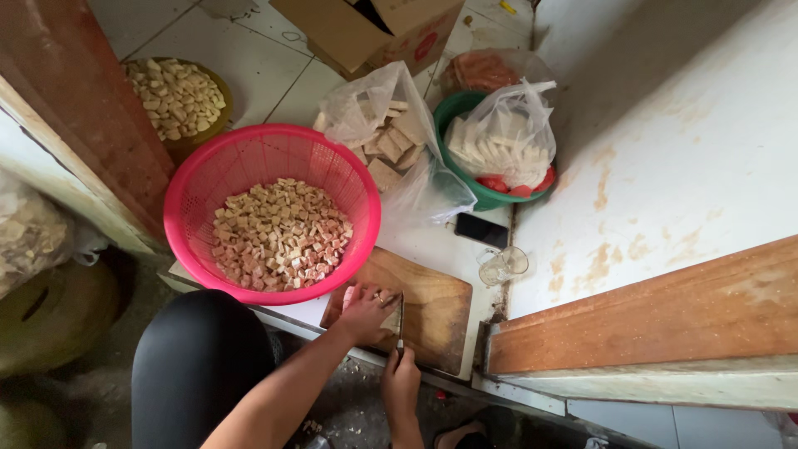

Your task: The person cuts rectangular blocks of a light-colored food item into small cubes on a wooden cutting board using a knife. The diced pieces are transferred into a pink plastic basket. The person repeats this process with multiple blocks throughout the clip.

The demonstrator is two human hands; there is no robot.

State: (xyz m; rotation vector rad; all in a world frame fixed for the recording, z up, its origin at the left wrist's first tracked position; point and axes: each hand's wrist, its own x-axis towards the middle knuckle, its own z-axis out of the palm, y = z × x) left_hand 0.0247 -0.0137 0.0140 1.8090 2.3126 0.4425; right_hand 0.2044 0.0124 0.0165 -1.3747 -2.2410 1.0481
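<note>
Down at the near edge of the wooden cutting board (pixel 432 312), the left hand (pixel 366 312) presses on a pale pink block of food (pixel 353 295), fingers curled over it. Just beside it, the right hand (pixel 401 384) grips a knife (pixel 400 320), blade upright against the block. Beyond the board's far left corner, a pink basket (pixel 199 195) holds cut cubes (pixel 281 235).

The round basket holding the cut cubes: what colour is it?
Bright pink basket, seen in the head view.
</note>
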